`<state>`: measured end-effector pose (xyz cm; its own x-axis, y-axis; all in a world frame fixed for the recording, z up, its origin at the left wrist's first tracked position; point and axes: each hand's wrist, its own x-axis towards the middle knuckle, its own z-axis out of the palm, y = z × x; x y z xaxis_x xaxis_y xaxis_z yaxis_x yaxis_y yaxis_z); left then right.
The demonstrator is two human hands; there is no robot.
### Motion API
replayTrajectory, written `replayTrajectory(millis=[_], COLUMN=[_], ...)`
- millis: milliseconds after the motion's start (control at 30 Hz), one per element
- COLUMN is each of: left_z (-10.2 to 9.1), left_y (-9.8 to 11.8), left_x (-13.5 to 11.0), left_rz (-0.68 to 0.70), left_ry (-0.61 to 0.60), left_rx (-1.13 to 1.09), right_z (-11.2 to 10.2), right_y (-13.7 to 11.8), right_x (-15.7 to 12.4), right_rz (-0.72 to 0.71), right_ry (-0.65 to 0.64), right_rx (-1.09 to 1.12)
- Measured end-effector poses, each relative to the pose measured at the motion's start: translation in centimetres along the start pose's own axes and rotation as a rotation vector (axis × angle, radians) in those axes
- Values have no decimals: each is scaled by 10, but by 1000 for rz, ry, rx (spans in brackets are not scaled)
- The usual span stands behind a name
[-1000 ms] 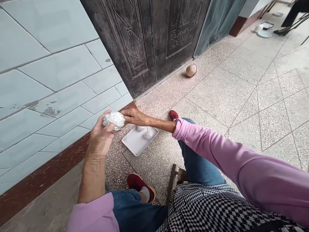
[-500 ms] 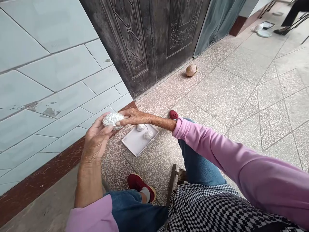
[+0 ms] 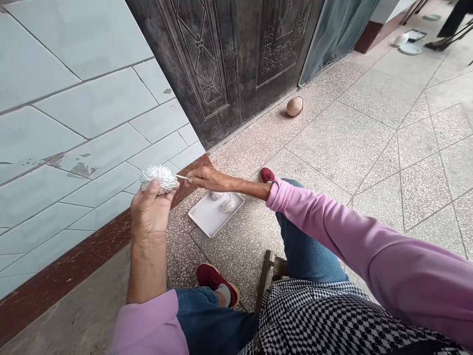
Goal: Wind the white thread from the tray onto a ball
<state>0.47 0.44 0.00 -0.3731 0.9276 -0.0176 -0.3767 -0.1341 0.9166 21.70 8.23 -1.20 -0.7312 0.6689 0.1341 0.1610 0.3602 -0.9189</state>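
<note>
My left hand (image 3: 151,209) is closed around a white, spiky ball of wound strips (image 3: 158,178), held up in front of the tiled wall. My right hand (image 3: 209,178) reaches across from the right, its fingers pinched on a thin strip (image 3: 182,177) that sticks out of the ball's right side. Below the hands a white tray (image 3: 207,219) lies on the floor with two small white balls (image 3: 223,201) in it.
A blue-grey tiled wall (image 3: 81,113) rises on the left, a dark carved door (image 3: 229,54) ahead. A tan ball (image 3: 294,106) lies by the door. My legs in jeans and red shoes (image 3: 218,283) sit over a wooden stool (image 3: 271,271). Dishes (image 3: 405,43) lie far right.
My left hand turned the white ball upright and shifted it left. My right hand drew back a little, now pinching a thin strip pulled out from the ball.
</note>
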Motion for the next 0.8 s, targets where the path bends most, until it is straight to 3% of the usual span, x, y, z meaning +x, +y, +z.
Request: replayTrajectory(millis=[167, 333, 433, 600, 700, 800], left_z=[-10, -22, -20, -2, 6, 9], left_y=[-7, -13, -16, -15, -11, -7], left_x=[3, 8, 7, -8, -18, -25], left_rz=[-26, 121, 175, -9, -170, -232], left_ry=[40, 88, 77, -139, -307, -375], left_rx=[123, 377, 516, 429, 399, 411], right_z=[19, 22, 11, -19, -29, -30], right_y=[-30, -38, -31, -24, -28, -29], right_x=[-12, -18, -12, -7, -13, -17], right_rz=[111, 19, -39, -26, 9, 19], right_ry=[-86, -160, -88, 114, 104, 90], right_rx=[-80, -6, 40, 73, 17, 16])
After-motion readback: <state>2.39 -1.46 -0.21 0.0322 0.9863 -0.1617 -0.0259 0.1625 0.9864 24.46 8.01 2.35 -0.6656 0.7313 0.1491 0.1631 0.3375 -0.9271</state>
